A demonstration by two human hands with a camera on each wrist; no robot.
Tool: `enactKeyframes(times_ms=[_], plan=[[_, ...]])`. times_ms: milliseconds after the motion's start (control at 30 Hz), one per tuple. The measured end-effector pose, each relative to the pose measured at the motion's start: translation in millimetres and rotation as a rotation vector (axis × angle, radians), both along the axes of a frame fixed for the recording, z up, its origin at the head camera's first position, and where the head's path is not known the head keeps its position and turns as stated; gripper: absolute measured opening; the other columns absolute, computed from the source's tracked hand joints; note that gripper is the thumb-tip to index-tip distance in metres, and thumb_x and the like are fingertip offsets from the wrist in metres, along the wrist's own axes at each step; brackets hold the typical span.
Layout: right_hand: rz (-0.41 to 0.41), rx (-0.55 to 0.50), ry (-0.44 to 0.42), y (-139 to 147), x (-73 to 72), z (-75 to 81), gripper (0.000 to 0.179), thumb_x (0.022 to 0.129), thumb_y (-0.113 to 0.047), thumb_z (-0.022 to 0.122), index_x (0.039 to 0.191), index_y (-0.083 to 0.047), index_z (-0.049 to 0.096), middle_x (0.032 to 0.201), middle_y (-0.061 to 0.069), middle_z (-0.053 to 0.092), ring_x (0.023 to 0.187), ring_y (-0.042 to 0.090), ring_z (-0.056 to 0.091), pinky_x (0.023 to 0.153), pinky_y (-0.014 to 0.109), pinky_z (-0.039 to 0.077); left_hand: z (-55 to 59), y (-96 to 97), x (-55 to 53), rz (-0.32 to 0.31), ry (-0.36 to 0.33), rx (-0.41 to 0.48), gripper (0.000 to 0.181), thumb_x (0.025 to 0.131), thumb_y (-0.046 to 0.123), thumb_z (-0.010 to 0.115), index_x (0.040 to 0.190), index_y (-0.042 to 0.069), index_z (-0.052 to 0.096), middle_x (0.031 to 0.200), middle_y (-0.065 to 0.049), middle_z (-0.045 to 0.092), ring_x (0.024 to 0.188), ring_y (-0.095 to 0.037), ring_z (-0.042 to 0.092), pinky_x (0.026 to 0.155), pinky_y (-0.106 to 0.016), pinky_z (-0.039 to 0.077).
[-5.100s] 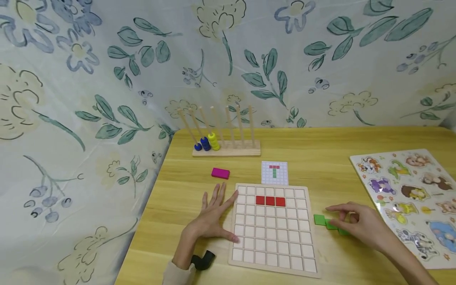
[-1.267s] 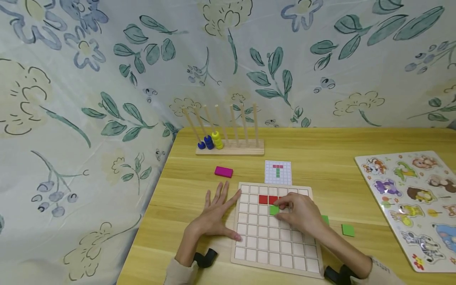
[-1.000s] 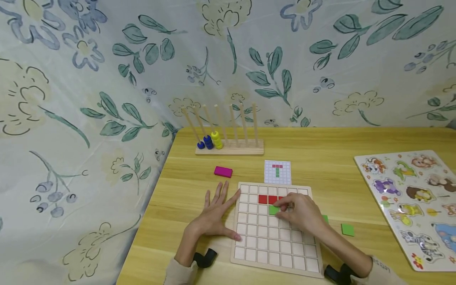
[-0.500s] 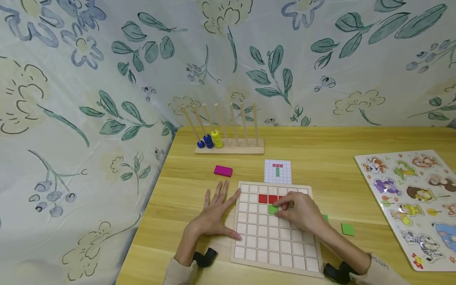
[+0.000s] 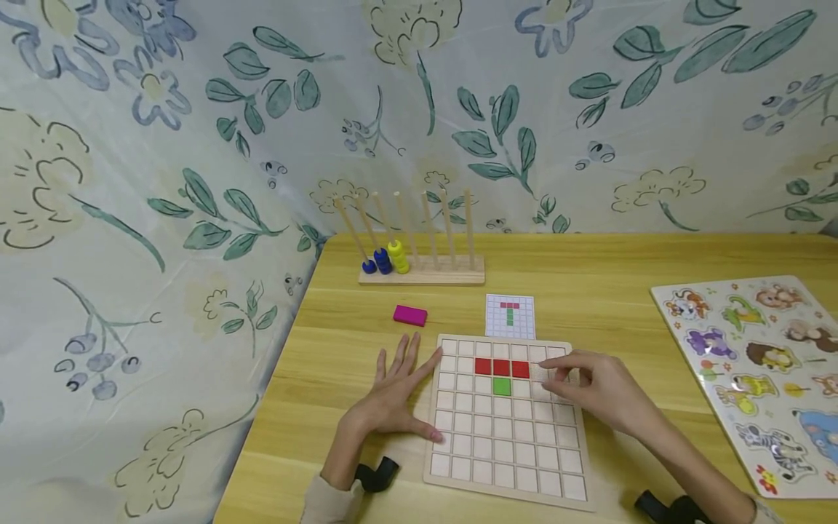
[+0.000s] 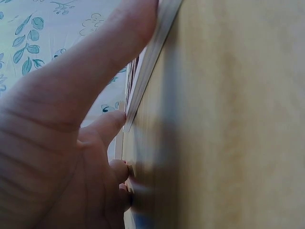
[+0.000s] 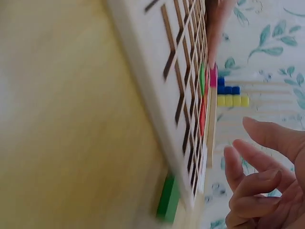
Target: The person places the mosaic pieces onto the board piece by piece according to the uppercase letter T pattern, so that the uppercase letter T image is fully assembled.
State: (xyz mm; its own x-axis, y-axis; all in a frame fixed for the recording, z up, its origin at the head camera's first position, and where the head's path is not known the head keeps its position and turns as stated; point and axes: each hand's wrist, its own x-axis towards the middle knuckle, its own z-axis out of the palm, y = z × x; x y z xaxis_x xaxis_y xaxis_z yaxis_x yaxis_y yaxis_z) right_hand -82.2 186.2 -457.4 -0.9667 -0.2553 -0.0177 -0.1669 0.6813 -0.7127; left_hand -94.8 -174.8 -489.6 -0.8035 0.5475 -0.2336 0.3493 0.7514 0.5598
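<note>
A wooden grid board (image 5: pixel 461 442) lies on the table, with three red tiles (image 5: pixel 501 367) side by side in its second row. Directly under the middle red one, a green tile (image 5: pixel 502 386) sits in a cell. My left hand (image 5: pixel 386 400) is spread beside the board, index fingertip and thumb (image 6: pixel 119 38) against its left edge. Over the board's right side hovers my right hand (image 5: pixel 605 389), thumb and index apart with nothing between them. In the right wrist view another green tile (image 7: pixel 168 198) lies on the table by the board's edge; the head view hides it behind my right hand.
A pattern card (image 5: pixel 510 316) showing a red and green T touches the board's far edge. Behind stand a magenta block (image 5: pixel 410 315) and a peg abacus (image 5: pixel 422 273) with blue and yellow rings. An animal puzzle board (image 5: pixel 720 356) lies at the right.
My right hand went from the green tiles beside the board to the grid, set one below the middle red tile, then released it and drew back right. My left hand stayed at the board's edge.
</note>
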Motion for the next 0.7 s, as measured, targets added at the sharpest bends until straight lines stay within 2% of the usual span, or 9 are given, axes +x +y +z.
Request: enactKeyframes(times_ms=[167,300,467,700], plan=[[-0.047,0.052,0.119,32.8,12.9,-7.0,0.029,0.084,-0.022,0.086,0.111,-0.014,0.08,0.086,-0.01,0.071,0.054,0.0,0.039,0.045,0.022,0.034,0.0,-0.4,0.2,0.004,-0.01,-0.001,0.134,0.068,0.055,0.093,0.168,0.027,0.008,0.172,-0.014,-0.023,0.159,-0.037,-0.024,0.122,-0.07,-0.019],[-0.081,0.085,0.176,59.6,25.9,-15.5,0.031,0.08,-0.017,0.088,0.11,-0.014,0.08,0.085,-0.009,0.07,0.051,-0.002,0.036,0.043,0.022,0.033,-0.8,-0.8,0.4,0.002,-0.018,0.001,0.134,0.068,0.056,0.093,0.168,0.028,0.007,0.172,-0.013,-0.023,0.159,-0.036,-0.024,0.122,-0.069,-0.02],[-0.138,0.133,0.166,86.6,39.5,-22.6,0.035,0.077,-0.018,0.09,0.11,-0.014,0.08,0.085,-0.004,0.07,0.052,-0.001,0.037,0.044,0.022,0.032,-1.9,-1.4,1.0,0.003,-0.021,0.001,0.134,0.068,0.056,0.093,0.167,0.029,0.007,0.172,-0.013,-0.023,0.159,-0.036,-0.024,0.122,-0.069,-0.02],[-0.187,0.183,0.081,106.9,54.4,-28.2,0.04,0.077,-0.022,0.091,0.114,-0.013,0.079,0.088,-0.004,0.07,0.055,0.0,0.038,0.046,0.023,0.031,-2.9,-0.4,0.5,-0.001,-0.02,0.006,0.134,0.068,0.055,0.093,0.168,0.028,0.007,0.172,-0.013,-0.024,0.159,-0.037,-0.025,0.121,-0.07,-0.021]])
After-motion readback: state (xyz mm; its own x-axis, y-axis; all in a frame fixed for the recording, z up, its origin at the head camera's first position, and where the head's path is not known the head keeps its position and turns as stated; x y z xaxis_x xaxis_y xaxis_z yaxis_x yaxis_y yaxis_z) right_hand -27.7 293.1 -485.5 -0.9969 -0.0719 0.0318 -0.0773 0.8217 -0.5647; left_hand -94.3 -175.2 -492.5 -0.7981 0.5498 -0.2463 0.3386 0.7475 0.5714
